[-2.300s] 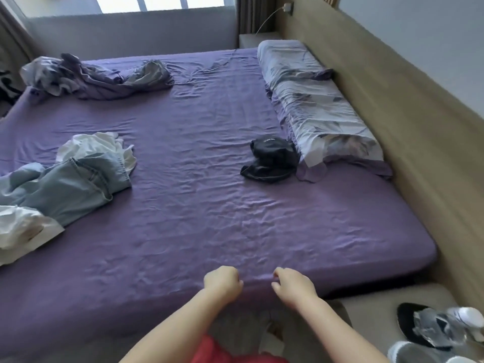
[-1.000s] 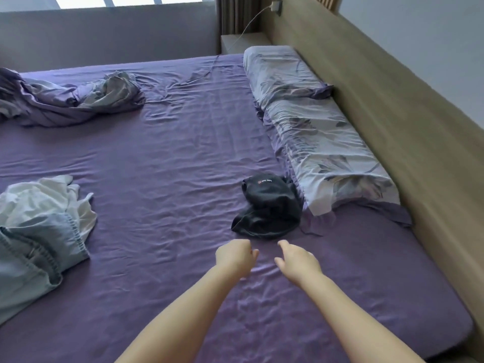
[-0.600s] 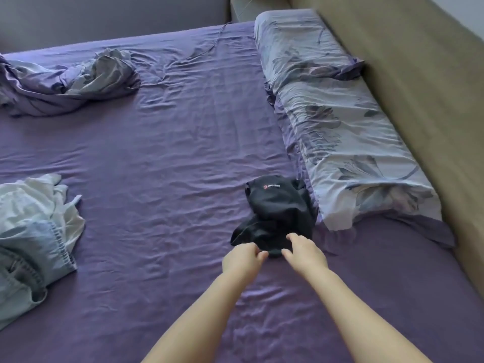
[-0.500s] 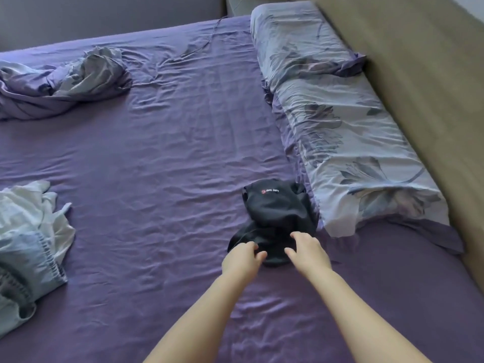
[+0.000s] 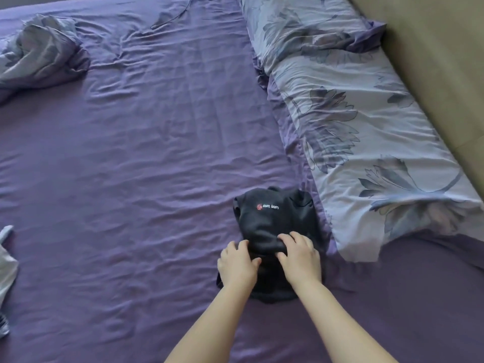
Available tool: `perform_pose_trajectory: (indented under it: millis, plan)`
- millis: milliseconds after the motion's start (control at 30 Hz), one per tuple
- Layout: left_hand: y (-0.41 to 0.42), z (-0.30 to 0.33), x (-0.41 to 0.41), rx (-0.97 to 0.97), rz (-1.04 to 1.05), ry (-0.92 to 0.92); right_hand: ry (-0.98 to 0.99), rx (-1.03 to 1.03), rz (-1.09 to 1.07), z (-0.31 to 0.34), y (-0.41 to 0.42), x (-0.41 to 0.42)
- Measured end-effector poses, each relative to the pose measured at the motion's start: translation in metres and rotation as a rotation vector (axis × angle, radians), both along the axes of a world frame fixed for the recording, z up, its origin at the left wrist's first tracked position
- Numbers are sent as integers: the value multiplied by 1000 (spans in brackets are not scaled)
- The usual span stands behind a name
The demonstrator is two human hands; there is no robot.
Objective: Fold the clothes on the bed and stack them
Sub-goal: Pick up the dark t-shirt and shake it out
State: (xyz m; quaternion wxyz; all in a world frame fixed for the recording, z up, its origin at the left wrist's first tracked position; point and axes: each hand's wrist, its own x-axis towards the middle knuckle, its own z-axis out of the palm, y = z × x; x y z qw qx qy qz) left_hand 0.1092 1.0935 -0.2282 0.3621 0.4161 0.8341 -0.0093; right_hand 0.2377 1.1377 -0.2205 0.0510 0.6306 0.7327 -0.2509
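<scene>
A crumpled black garment (image 5: 272, 218) with a small red and white logo lies on the purple bed sheet (image 5: 146, 158), beside the near end of the floral pillows. My left hand (image 5: 237, 264) rests on its near left part with fingers curled into the cloth. My right hand (image 5: 298, 254) lies on its near right part, fingers bent and digging into the fabric. At the left edge a sliver of pale clothing (image 5: 6, 260) shows, mostly out of frame.
Two floral light-blue pillows (image 5: 348, 121) run along the right side against the brown headboard (image 5: 442, 64). A bunched grey-purple duvet (image 5: 39, 56) lies at the far left. A thin cable (image 5: 170, 19) trails across the sheet at the top.
Both hands moved forward from the bed's near edge to the black garment and now grasp its near part. The view closed in and tilted down.
</scene>
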Motion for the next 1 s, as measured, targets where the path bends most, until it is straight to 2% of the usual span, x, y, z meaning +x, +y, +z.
perform_pose_trajectory:
  millis: [100, 233, 433, 567, 800, 933, 1000]
  plan:
    - [-7, -8, -5, -85, 127, -61, 169, 105, -127, -9, -4, 1]
    - [-15, -7, -12, -100, 290, -275, 319, 43, -208, 1, -7, 5]
    - [-32, 51, -22, 260, 404, -483, 613, 53, -359, 44, -21, 4]
    - [-53, 102, -30, 394, 428, -591, 735, 85, -420, 82, -41, 3]
    - [-106, 185, -27, 474, 445, -616, 949, 8, -383, 158, -92, 6]
    - [-139, 224, -13, 449, 508, -533, 1061, -10, -307, 198, -123, 8]
    - [-147, 242, -8, 432, 635, -698, 1108, -33, -213, 213, -141, 5]
